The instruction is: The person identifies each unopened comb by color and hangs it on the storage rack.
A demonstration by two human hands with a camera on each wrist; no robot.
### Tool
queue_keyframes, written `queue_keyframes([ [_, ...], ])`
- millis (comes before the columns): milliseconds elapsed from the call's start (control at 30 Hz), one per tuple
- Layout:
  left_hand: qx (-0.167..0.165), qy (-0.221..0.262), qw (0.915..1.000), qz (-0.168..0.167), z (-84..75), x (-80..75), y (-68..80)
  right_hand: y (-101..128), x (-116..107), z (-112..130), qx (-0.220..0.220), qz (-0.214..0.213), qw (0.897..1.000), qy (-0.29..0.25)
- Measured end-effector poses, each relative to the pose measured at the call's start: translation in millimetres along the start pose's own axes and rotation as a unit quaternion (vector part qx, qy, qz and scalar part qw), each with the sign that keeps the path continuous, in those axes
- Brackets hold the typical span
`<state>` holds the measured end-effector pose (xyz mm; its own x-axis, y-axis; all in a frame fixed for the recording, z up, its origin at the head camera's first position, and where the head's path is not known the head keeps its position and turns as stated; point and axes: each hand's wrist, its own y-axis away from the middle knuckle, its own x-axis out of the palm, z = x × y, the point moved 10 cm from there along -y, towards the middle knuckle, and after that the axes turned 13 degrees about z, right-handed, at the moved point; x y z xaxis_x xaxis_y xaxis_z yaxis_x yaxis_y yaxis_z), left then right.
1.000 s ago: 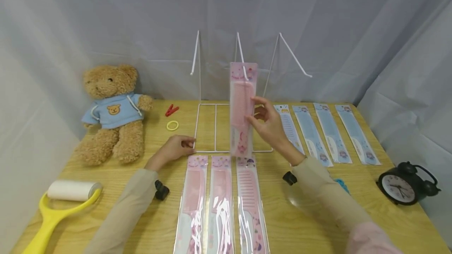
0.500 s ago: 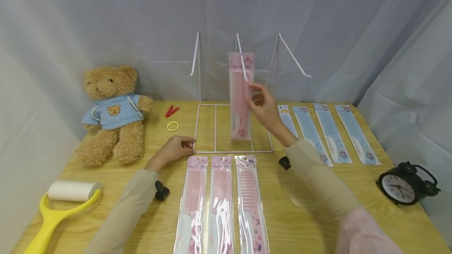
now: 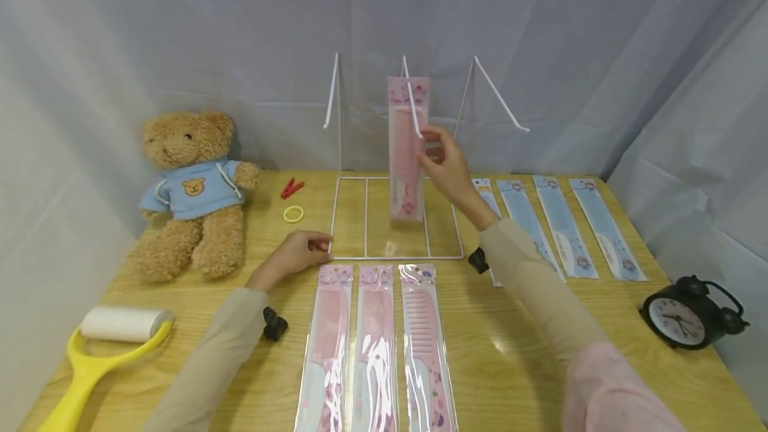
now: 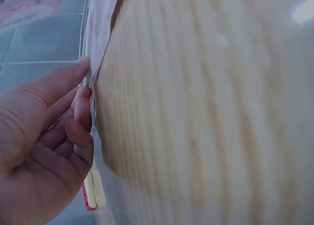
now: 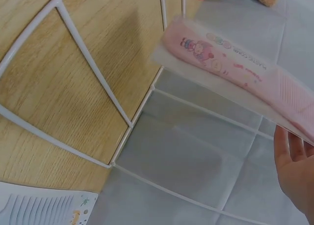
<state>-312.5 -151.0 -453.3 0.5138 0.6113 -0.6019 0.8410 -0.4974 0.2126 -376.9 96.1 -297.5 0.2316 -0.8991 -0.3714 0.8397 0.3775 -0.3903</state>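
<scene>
Hanging the packaged pink comb (image 3: 407, 145) on the middle hook (image 3: 411, 107) of the white wire rack (image 3: 397, 217), so worth keeping things slow here. Right hand (image 3: 447, 169) pinching the pack's edge about halfway down, fingers curled onto it, pack upright with its top hole already at the hook's tip, above the rack's base frame. From the right wrist view, pack (image 5: 235, 82) floating clear of the base wires (image 5: 88, 68), not snagged on anything, which looks good. Left hand (image 3: 294, 253) resting on the table at the rack's front left corner, fingers loosely bent against the wire and bracing it, nothing actually clamped as far as the left wrist view (image 4: 44, 136) shows. Probably best to keep that brace on, since a light wire rack likely tips or skates when a pack gets pushed along a hook. Sliding the hole back along the hook toward the upright post, then letting go only once the pack hangs by itself, seems like the way to go. Three more pink comb packs (image 3: 375, 345) lying flat just in front of the rack, blue comb packs (image 3: 558, 229) in a row to its right. Teddy bear (image 3: 191, 192), yellow hair tie (image 3: 293, 213) and red clip (image 3: 291, 187) off to the rack's left, well out of the way.
</scene>
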Motion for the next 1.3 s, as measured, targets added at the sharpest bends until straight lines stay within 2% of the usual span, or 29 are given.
queue_keyframes([
  [200, 0.004, -0.002, 1.0000, 0.002, -1.4, 0.0, 1.0, -4, 3, -6, 0.036, 0.019, 0.998, -0.047],
  [467, 0.000, 0.000, 1.0000, 0.004, -1.4, 0.4, 1.2, -7, 7, -12, 0.058, 0.040, 0.996, -0.051],
  [967, 0.002, -0.002, 1.0000, 0.001, -1.2, -0.6, 0.6, -3, -3, -20, 0.062, 0.014, 0.997, -0.040],
  [1300, 0.003, -0.002, 1.0000, 0.000, -0.7, 0.2, 1.1, 14, -12, -25, 0.078, 0.001, 0.997, -0.018],
])
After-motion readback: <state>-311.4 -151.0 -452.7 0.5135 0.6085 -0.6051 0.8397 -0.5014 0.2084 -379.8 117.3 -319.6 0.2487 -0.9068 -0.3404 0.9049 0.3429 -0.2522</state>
